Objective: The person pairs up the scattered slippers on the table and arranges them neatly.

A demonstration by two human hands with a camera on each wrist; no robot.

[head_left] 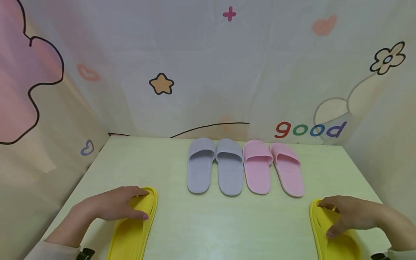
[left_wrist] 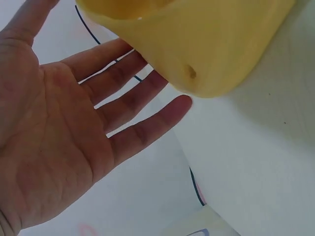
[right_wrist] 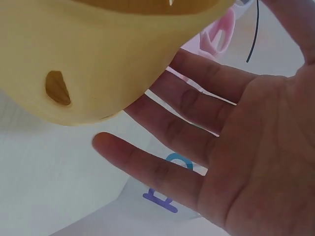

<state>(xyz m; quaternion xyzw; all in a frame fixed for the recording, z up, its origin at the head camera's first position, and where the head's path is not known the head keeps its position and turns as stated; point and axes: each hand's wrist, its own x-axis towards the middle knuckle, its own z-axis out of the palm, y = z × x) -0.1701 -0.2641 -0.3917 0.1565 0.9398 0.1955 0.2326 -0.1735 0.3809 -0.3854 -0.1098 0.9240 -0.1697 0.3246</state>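
On the counter at left, the left hand spreads wide, fingers fairly straight, across a plain yellow slipper with a slotted band; back centre stand grey slippers, then pink slippers; far right, the right hand spans the matching yellow slipper, also wide.

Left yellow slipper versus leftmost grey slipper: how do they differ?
The left yellow slipper has a slotted upper; the leftmost grey slipper has a plain one. The left hand is over the yellow, none over the grey. In the head view, yellow slants; grey lies nearly straight. Both toes point away.
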